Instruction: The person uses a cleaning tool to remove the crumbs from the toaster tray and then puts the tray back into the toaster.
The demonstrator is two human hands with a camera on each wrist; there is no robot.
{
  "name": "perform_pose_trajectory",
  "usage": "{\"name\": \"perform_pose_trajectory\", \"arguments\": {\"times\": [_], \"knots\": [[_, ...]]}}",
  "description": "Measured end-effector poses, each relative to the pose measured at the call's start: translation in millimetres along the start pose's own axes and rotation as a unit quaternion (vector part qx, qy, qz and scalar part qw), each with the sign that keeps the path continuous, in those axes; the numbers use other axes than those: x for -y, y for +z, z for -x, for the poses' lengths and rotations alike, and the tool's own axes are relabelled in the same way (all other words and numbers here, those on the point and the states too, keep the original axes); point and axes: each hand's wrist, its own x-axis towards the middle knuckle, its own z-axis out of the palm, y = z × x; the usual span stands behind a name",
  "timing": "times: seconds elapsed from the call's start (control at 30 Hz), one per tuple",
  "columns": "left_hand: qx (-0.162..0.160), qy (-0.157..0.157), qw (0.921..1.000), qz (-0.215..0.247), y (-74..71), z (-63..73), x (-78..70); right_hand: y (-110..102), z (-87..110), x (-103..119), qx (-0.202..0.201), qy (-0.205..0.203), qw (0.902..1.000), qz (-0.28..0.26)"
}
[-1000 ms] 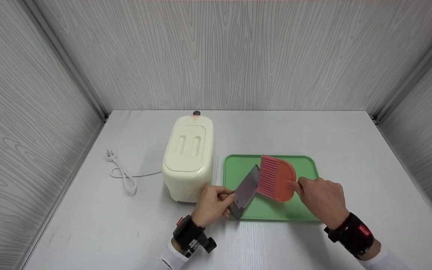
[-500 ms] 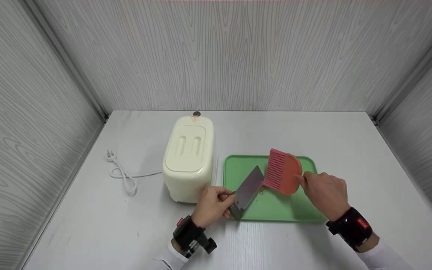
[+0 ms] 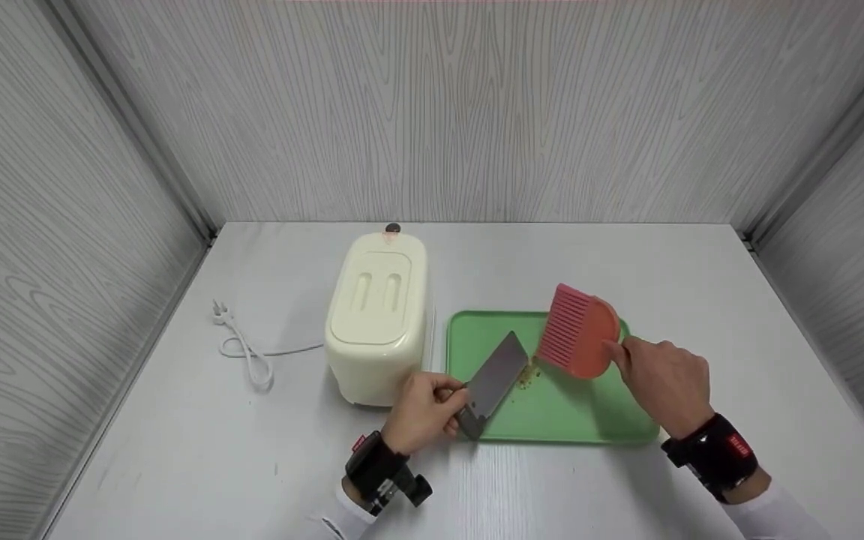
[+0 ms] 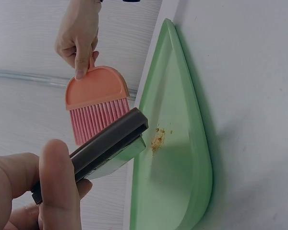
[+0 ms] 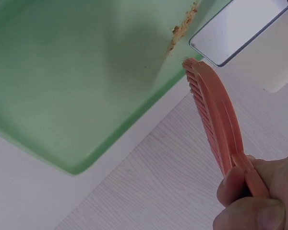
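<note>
My left hand (image 3: 423, 411) pinches the dark end of a flat metal crumb tray (image 3: 495, 379), which is tilted over the left part of a green tray (image 3: 574, 416). Its shiny face shows in the right wrist view. My right hand (image 3: 668, 382) grips the short handle of an orange hand brush (image 3: 595, 341) with pink bristles (image 4: 98, 115). The brush is raised, its bristles facing the crumb tray's far end. Light brown crumbs (image 4: 158, 140) lie on the green tray beside the crumb tray.
A cream toaster (image 3: 372, 300) with a lid on top stands just left of the green tray. Its white cord and plug (image 3: 241, 337) lie further left on the white table (image 3: 177, 450). Grey wood-grain panels (image 3: 477, 112) enclose the back and sides.
The right hand and brush have moved right and away from the crumb tray. More crumbs now show on the green tray. The left hand and crumb tray have hardly moved.
</note>
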Motion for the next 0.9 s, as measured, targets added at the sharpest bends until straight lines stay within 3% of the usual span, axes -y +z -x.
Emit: {"name": "perform_pose_trajectory", "arguments": {"times": [0.13, 0.37, 0.6, 0.9], "knots": [[-0.002, 0.006, 1.0000, -0.005, -0.4, -0.5, 1.7, -0.5, 1.8, 3.6, 0.007, -0.011, 0.9999, 0.006], [0.001, -0.004, 1.0000, 0.000, 0.7, -0.7, -0.2, 7.9, 4.3, 9.8, 0.039, 0.005, 0.9992, -0.009], [0.009, -0.012, 0.9999, -0.003, 1.5, 0.1, -0.2, 15.3, 5.4, 9.9, 0.004, 0.006, 0.9998, -0.018], [0.007, -0.009, 0.9999, -0.004, 1.6, 0.9, 0.3, 8.8, 3.0, 5.8, -0.051, -0.007, 0.9984, -0.024]]}}
